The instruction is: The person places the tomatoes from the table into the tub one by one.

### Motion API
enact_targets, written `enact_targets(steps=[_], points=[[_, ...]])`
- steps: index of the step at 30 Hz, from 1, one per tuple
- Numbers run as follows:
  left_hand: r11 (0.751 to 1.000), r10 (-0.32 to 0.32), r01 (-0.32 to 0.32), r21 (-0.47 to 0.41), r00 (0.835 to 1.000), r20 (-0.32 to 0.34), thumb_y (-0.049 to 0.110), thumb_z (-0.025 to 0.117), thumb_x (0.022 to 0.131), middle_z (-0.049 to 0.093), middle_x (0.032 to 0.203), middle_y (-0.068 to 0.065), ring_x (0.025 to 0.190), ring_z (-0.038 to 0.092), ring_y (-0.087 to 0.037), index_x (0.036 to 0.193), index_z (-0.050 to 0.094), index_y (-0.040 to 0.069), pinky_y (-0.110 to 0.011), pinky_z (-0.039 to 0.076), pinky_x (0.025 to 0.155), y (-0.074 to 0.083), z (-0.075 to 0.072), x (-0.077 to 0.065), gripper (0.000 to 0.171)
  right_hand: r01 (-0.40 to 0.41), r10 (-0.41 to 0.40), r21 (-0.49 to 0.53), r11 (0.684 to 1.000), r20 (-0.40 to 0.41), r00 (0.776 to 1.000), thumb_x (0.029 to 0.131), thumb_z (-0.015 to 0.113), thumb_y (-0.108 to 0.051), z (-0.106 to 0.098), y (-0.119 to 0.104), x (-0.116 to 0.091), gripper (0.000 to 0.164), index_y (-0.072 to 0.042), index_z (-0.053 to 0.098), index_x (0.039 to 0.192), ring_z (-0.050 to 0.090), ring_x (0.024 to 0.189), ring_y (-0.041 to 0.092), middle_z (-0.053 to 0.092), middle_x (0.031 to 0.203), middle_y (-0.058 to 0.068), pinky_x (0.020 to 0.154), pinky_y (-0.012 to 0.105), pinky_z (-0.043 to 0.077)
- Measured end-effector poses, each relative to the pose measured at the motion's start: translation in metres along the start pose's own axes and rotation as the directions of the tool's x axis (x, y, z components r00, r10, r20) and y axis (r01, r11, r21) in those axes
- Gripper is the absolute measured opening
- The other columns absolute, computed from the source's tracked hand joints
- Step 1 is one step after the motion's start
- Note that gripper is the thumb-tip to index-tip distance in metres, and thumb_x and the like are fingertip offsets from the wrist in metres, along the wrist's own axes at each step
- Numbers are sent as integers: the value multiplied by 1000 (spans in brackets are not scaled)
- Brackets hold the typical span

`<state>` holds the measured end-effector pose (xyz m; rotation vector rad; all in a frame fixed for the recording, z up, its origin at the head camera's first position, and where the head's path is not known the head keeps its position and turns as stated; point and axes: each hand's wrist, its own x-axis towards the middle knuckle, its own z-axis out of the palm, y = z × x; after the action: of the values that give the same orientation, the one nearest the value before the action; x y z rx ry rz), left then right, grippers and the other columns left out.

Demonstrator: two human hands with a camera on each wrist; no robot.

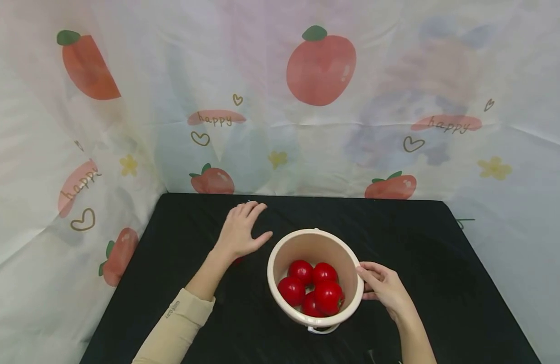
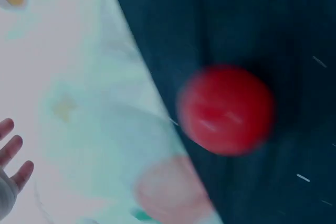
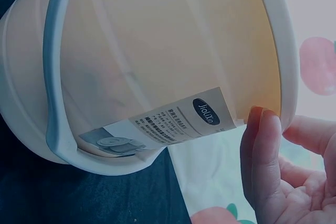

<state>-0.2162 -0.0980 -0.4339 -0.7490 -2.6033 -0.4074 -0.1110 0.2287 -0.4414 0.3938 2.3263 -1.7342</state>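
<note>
A cream bucket point(image 1: 315, 233) stands on the table with several red tomatoes point(image 1: 329, 297) inside it. My right hand point(image 1: 383, 287) grips its right rim, thumb at the rim and fingers against the outer wall. In the right wrist view, those fingers point(image 3: 266, 150) press beside a printed label point(image 3: 181, 119) on the bucket point(image 3: 157, 30). To the left of the bucket, my left hand point(image 1: 241, 230) is held out over the table, fingers extended and holding nothing. Another tomato point(image 1: 237, 261) is mostly hidden behind the left wrist; the left wrist view shows this tomato point(image 2: 226, 109) blurred on the black cloth.
A black cloth covers the table point(image 1: 407, 232). Behind it and along the sides hangs a pale curtain point(image 1: 270, 146) with printed fruit and hearts. The bucket's handle point(image 1: 324, 329) hangs down at its near side.
</note>
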Motion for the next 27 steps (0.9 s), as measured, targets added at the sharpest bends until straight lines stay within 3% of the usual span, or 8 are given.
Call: enact_targets(steps=[3,9,13,17,27], points=[[987,-150,146,61,987,59,49,60,79,45,128,-10,115,41,-29,132,44,16,-49,33,97,-24,6,-18,64,0,0,1,1000,3,1000,91,57,-23,0,0,0,46,8,47,123,62,67,17,65,97,14,60,31,55],[941,-336,323,103,927,164,50,64,75,46,128,-12,113,40,-31,133,43,15,-52,32,95,-56,30,-57,71,1,-1,-9,1000,-3,1000,91,58,-23,0,1,0,46,8,48,123,62,67,17,65,97,15,60,31,55],[920,-392,379,97,893,221,51,67,71,48,126,-12,111,41,-31,132,44,15,-53,34,92,-65,45,-77,74,0,0,-10,1000,-7,1000,91,57,-23,0,0,0,46,8,48,123,62,67,17,65,97,16,60,31,55],[905,-424,417,83,869,254,54,69,68,49,125,-11,111,41,-31,131,44,14,-54,34,91,-67,56,-88,78,0,0,-9,1000,-5,1000,91,57,-23,0,-1,-1,46,8,47,123,62,67,16,65,97,15,60,31,55],[882,-469,463,93,836,285,53,72,65,51,121,-11,108,42,-30,130,45,11,-53,36,88,-69,71,-100,81,-2,2,-7,1000,-6,1000,91,57,-24,0,-1,-2,46,8,48,123,62,67,16,65,96,15,60,30,55]])
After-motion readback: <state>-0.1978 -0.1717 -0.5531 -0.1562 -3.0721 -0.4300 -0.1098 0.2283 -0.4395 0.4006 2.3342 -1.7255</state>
